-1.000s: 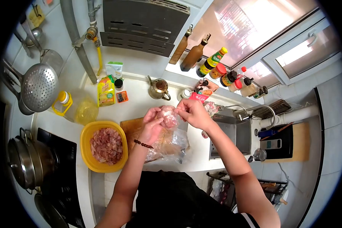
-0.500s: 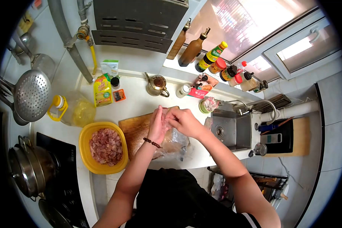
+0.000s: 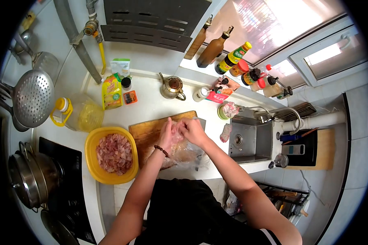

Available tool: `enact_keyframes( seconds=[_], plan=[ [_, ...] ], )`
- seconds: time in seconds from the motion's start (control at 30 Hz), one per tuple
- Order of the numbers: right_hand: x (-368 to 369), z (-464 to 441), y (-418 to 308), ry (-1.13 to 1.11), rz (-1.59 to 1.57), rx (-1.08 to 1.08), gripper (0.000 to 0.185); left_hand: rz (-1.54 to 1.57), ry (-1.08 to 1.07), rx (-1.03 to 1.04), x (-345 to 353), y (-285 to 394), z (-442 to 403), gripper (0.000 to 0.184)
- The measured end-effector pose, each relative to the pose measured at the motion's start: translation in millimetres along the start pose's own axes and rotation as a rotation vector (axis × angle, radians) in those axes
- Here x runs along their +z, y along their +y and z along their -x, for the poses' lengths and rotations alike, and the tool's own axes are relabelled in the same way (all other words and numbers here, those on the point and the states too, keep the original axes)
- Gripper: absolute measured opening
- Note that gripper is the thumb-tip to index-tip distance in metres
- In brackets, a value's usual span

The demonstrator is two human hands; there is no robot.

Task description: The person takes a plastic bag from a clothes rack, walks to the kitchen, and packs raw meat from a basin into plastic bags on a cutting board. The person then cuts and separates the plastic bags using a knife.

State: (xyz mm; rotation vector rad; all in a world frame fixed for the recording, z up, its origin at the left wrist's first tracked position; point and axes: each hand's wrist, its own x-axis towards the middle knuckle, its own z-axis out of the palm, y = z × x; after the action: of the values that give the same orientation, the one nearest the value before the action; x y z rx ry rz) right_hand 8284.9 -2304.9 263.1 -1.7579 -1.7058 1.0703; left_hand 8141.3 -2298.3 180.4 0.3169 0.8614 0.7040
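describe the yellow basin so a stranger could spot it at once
Find the black cooktop at the picture's lower left. Just right of it, beside the wooden board, sits the yellow basin: open and holding raw meat pieces, unlike the capped jug behind it.

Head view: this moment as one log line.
left hand: touching pink lump in clear plastic; right hand: touching same lump; below: brown wooden board; beside board: yellow plastic tub, chopped pink meat inside

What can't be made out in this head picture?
Head view: pinkish thing between left hand and right hand, mostly hidden by both.
Head view: near edge of board, mostly under bag.
Head view: fine print on sauce bottle, too small.
Head view: top of hood, cut off by upper edge.
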Motion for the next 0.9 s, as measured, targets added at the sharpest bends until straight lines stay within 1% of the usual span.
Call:
enact_keyframes(
  seconds=[0.03,0.17,0.23,0.27,0.33,0.37,0.43,0.47,0.53,0.57,0.63,0.67,0.73,0.77,0.83,0.87,0.9],
  plan=[
    [4.0,-3.5,5.5,0.007,-0.009,0.046,0.007,-0.02,0.072,-0.032,-4.9,-2.3,-3.1,0.04],
    [35.6,-20.3,40.3,0.053,0.022,0.039,0.01,-0.024,0.1,-0.02,-42.9,-18.1,-24.9,0.045],
    [47.1,-27.9,45.7,0.094,0.108,-0.009,0.009,-0.111,0.158,0.05,-52.8,-18.0,-27.8,0.051],
    [52.0,-31.3,48.4,0.09,0.103,-0.012,0.009,-0.113,0.165,0.052,-57.0,-17.8,-29.7,0.051],
    [60.9,-36.7,55.5,0.158,0.079,-0.044,0.008,-0.245,0.186,0.168,-69.6,-23.3,-38.9,0.054],
    [63.3,-38.5,58.6,0.156,0.076,-0.047,0.008,-0.246,0.19,0.17,-76.9,-27.4,-42.6,0.054],
    [65.9,-41.7,65.9,0.098,0.04,0.023,0.005,-0.749,0.278,0.46,-85.2,-32.0,-44.1,0.047],
    [67.6,-43.5,70.2,0.099,0.038,0.025,0.005,-0.751,0.278,0.458,-89.8,-34.4,-45.5,0.047],
    [72.8,-44.4,78.2,0.108,0.13,-0.003,0.004,-0.976,0.261,0.584,-84.5,-24.1,-31.5,0.036],
    [75.0,-44.2,82.0,0.107,0.129,0.0,0.004,-0.977,0.26,0.58,-86.1,-24.1,-33.5,0.036],
    [75.0,-43.0,82.2,0.106,0.08,0.031,0.004,-1.203,0.342,0.662,-97.7,-31.1,-46.0,0.03],
    [74.0,-42.8,81.9,0.106,0.08,0.034,0.004,-1.204,0.339,0.66,-104.2,-37.2,-54.8,0.03],
    [69.1,-41.3,76.1,0.061,0.273,-0.011,0.006,-0.952,0.313,0.854,-108.6,-44.4,-66.3,0.011],
    [64.6,-40.8,73.7,0.063,0.273,-0.008,0.006,-0.952,0.31,0.853,-112.5,-47.2,-70.5,0.011],
    [56.3,-37.0,66.7,0.049,0.147,-0.05,0.016,-1.09,0.218,0.897,-92.5,-20.5,-49.2,0.01],
    [60.8,-39.5,77.3,0.05,0.144,-0.044,0.016,-1.093,0.214,0.893,-83.1,-10.7,-42.4,0.01],
    [69.3,-44.3,97.1,0.062,0.046,-0.088,0.019,-1.122,0.158,0.842,-72.7,-2.0,-36.9,0.011]
  ],
)
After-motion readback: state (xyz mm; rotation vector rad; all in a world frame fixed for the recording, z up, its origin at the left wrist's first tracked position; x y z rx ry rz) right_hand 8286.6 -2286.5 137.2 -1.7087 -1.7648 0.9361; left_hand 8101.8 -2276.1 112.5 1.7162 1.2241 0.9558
